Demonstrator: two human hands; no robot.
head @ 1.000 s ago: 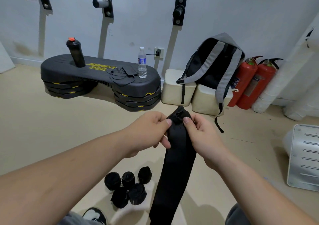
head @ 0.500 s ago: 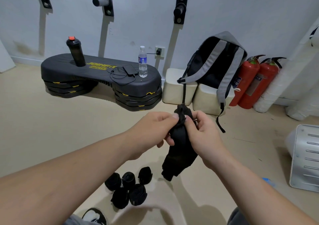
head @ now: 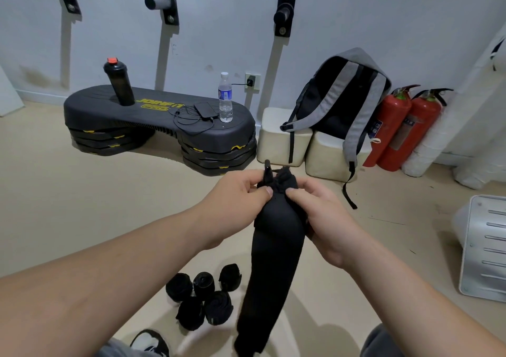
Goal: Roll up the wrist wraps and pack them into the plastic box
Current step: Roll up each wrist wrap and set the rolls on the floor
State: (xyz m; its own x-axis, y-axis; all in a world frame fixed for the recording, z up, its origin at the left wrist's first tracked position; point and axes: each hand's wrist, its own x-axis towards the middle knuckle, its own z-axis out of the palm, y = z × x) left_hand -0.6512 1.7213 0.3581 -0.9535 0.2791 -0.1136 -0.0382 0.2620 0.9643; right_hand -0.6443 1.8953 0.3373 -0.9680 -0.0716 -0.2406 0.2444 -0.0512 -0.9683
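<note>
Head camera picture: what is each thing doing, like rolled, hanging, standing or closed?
Wrist wrap, top end bunched between both hands, rest hanging loose.
Left hand, pinching the wrap's top.
Right hand, pinching the wrap's top.
Rolled wraps, five, rolled up, clustered together.
Water bottle, upright, capped.
Shaker bottle, upright, lid on.
Backpack, propped upright.

The wrap (head: 273, 260) is blurred at its lower end. The shoe (head: 150, 341) is cut off by the bottom edge, the white panel (head: 484, 249) by the right edge.
</note>
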